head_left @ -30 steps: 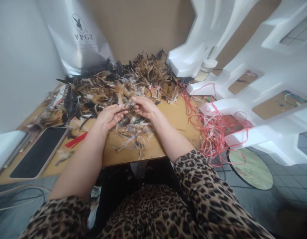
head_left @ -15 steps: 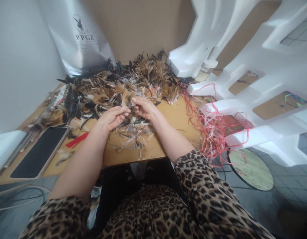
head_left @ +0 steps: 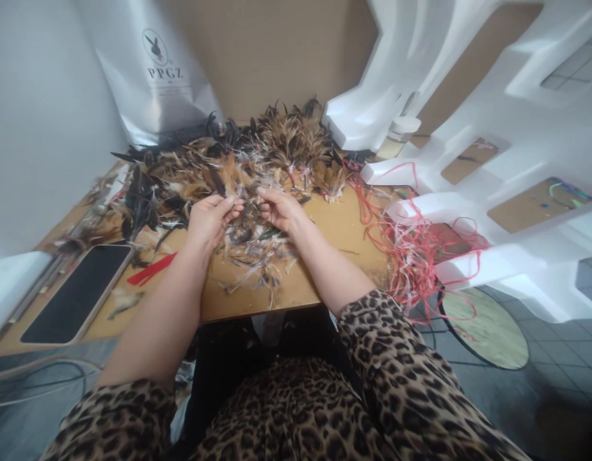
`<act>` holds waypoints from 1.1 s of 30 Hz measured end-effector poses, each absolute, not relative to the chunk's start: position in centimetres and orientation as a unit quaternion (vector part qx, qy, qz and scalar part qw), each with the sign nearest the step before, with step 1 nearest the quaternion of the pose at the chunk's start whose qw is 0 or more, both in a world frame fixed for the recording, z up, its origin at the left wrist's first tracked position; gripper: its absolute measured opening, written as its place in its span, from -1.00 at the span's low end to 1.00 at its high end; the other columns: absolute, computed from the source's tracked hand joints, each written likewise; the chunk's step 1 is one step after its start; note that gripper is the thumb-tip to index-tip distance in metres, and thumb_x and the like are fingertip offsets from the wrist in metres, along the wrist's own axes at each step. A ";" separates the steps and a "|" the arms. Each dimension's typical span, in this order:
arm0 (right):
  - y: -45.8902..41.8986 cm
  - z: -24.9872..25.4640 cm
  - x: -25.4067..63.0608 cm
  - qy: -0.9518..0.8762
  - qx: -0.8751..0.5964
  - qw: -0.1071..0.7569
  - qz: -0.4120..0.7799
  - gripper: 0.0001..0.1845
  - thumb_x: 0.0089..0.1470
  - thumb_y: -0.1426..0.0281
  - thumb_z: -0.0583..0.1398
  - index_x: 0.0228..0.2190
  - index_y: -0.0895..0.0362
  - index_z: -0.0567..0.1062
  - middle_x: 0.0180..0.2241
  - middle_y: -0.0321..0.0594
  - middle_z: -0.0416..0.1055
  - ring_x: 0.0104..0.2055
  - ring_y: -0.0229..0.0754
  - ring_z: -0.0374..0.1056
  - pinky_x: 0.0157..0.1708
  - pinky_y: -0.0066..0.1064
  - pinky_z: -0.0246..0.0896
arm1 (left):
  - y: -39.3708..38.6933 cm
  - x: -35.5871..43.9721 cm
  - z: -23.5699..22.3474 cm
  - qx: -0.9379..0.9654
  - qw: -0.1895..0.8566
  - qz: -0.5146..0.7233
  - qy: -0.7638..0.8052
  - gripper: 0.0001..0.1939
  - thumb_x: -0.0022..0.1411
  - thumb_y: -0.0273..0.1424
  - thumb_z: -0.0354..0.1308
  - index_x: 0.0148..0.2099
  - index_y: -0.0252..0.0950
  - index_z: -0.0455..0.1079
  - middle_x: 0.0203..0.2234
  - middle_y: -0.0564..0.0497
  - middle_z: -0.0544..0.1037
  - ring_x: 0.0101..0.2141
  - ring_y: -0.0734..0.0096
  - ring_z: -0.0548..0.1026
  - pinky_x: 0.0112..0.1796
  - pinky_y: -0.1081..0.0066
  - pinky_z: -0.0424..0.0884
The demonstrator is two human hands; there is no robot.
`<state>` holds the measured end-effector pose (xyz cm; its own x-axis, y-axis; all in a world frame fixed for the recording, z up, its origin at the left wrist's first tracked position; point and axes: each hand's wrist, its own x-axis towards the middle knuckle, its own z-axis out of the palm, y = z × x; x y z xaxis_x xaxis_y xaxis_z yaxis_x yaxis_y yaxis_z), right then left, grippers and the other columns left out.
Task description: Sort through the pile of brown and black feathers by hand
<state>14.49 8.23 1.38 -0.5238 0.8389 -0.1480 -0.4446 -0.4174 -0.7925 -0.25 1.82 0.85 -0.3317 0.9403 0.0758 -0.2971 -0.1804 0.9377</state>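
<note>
My left hand [head_left: 213, 219] is closed in a pinch, thumb against the curled fingers, on a brown feather [head_left: 227, 179] that points up and away from me. A short gap to the right, my right hand [head_left: 280, 209] is pinched too; what its fingertips hold is too small and blurred to make out. Behind both hands spreads a heap of brown and black feathers [head_left: 296, 137]. Loose pale feather scraps [head_left: 257, 256] lie on the yellowish table [head_left: 344, 237] just below and between the hands.
At the left lie a phone [head_left: 77, 294] and a red strip [head_left: 150, 269]. A silver bag [head_left: 161, 96] stands behind the heap. To the right are tangled pink ribbons [head_left: 413, 269], a lidded jar [head_left: 399, 136] and large white foam pieces [head_left: 526, 224]. The table's front edge is near my lap.
My left hand has moved slightly left and up, away from the right hand, so the gap between them is wider. My right hand has shifted only a little.
</note>
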 end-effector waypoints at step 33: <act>6.5 2.0 13.7 -0.541 -0.340 0.437 0.632 -0.73 -0.21 0.31 0.33 -0.59 0.21 0.37 -0.74 -0.48 0.22 -0.69 -0.48 0.06 -0.66 -0.60 -0.05 | 1.4 -0.3 0.9 0.350 0.534 0.600 0.481 -0.90 -0.01 -0.48 0.27 -0.43 -0.45 0.45 -0.44 -0.15 0.59 -0.50 0.52 0.54 -0.53 0.65 0.40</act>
<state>13.67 6.54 1.99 -0.3860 0.9215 0.0438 -0.1850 -0.0308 -0.9823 -0.30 1.43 0.87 -0.1841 0.9784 -0.0937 -0.3044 0.0339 0.9519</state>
